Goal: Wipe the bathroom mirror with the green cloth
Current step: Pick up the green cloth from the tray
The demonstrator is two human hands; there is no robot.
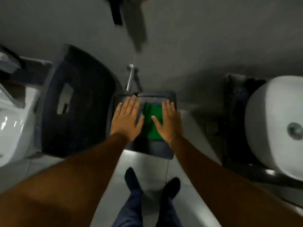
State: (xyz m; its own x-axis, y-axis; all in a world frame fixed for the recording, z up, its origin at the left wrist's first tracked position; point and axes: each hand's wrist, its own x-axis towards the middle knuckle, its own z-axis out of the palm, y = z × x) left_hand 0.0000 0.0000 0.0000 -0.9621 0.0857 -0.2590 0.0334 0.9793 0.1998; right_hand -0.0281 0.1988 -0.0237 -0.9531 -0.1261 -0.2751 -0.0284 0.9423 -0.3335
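The left hand (127, 117) is flat and wide, with its fingers spread. It holds nothing. The right hand (168, 120) is flat and wide too, with fingers spread, and it holds nothing. A thin band sits on the right wrist.

Both hands are stretched out side by side over a dark stool (170, 99) with a flat square top. The green cloth (150, 122) lies on that top, between the two hands. The right hand's thumb and the edge of its palm cover the cloth's right side. The left hand is just beside the cloth's left edge. I cannot tell if the hands press on it or only hover above it, because the picture is blurry.

Behind the stool a shiny metal pipe (130, 77) comes out of the grey wall.

To the left of the stool is a big dark bin (78, 102) with a flap in its lid. Further left is a white toilet (14, 122).

Far to the right is a round white sink (277, 125) with a drain in the middle. It sits on a dark desk (236, 112).

Down below, two feet in dark shoes (172, 187) stand on the pale tile floor (147, 159).
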